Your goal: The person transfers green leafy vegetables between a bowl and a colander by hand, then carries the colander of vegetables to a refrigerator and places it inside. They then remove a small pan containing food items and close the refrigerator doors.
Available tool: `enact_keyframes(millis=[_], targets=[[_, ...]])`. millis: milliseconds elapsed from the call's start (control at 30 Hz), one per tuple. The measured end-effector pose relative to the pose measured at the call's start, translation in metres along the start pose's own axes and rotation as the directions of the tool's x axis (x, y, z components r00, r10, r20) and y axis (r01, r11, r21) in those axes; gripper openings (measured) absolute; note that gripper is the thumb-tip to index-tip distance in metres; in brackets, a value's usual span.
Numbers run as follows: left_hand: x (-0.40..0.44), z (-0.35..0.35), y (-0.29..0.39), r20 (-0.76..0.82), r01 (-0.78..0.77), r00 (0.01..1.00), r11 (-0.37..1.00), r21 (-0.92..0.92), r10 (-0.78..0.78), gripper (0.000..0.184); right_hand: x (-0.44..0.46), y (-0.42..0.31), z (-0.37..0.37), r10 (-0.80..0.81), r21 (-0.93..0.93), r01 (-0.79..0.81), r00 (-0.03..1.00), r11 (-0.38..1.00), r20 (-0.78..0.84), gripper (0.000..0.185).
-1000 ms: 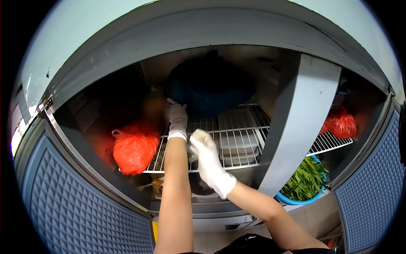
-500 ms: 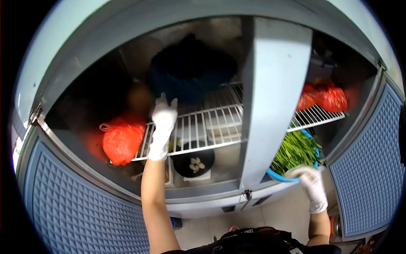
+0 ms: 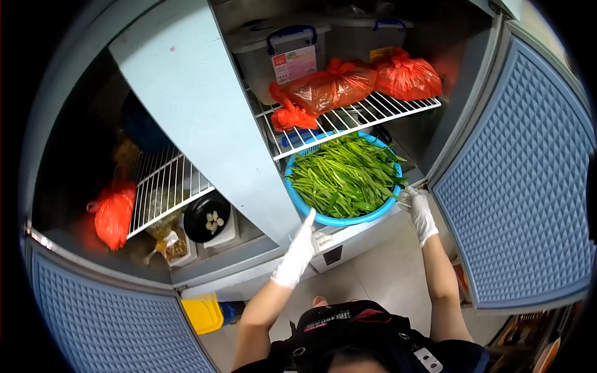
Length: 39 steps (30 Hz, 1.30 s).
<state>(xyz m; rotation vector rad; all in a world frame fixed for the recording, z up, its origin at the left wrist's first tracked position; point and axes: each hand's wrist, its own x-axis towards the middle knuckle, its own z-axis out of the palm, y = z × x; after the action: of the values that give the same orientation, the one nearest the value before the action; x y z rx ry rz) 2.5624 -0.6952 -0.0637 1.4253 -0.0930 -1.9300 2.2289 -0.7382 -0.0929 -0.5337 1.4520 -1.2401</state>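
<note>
A blue plastic basket (image 3: pixel 348 221) heaped with long green leafy vegetables (image 3: pixel 345 174) sits low in the right compartment of an open refrigerator, under a wire shelf. My right hand (image 3: pixel 418 214), in a white glove, is at the basket's right rim with its fingers bent around the edge. Just outside the lower left rim is my gloved left hand (image 3: pixel 300 252), thumb raised and fingers apart, holding nothing. Whether its thumb touches the basket I cannot tell.
Red plastic bags (image 3: pixel 336 87) and lidded clear boxes (image 3: pixel 283 59) occupy the wire shelf (image 3: pixel 357 118) above. A pale upright post (image 3: pixel 199 105) divides the compartments. Left of it are another red bag (image 3: pixel 115 214) and a black dish (image 3: pixel 202 227). Quilted blue doors (image 3: pixel 522 180) stand open.
The view has turned right, bringing the right compartment to the middle. My left hand has left the left-hand shelf and come near the basket. My right hand is now farther along the rim, rightward.
</note>
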Motion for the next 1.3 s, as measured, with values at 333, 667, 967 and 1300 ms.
enact_keyframes(millis=[333,667,967,1300], targets=[[0.032,0.042,-0.005,-0.369,-0.253,0.894,0.966,0.053,0.254,0.019,0.115,0.029,0.001,0.060,-0.047,-0.043,0.886,0.998,0.460,0.029],[0.059,0.033,-0.057,-0.404,-0.425,0.807,0.899,0.108,0.430,0.009,0.122,0.057,-0.022,0.040,0.456,-0.489,0.713,0.744,0.700,0.037],[-0.009,0.003,-0.115,-0.329,-0.411,0.828,0.891,0.196,0.454,0.007,0.006,0.102,-0.077,-0.064,0.499,-0.252,0.845,0.829,0.531,0.043],[-0.164,-0.040,-0.165,-0.398,-0.236,0.857,0.936,0.262,0.327,0.012,-0.111,0.093,-0.077,0.057,0.301,-0.354,0.725,0.885,0.687,0.046]])
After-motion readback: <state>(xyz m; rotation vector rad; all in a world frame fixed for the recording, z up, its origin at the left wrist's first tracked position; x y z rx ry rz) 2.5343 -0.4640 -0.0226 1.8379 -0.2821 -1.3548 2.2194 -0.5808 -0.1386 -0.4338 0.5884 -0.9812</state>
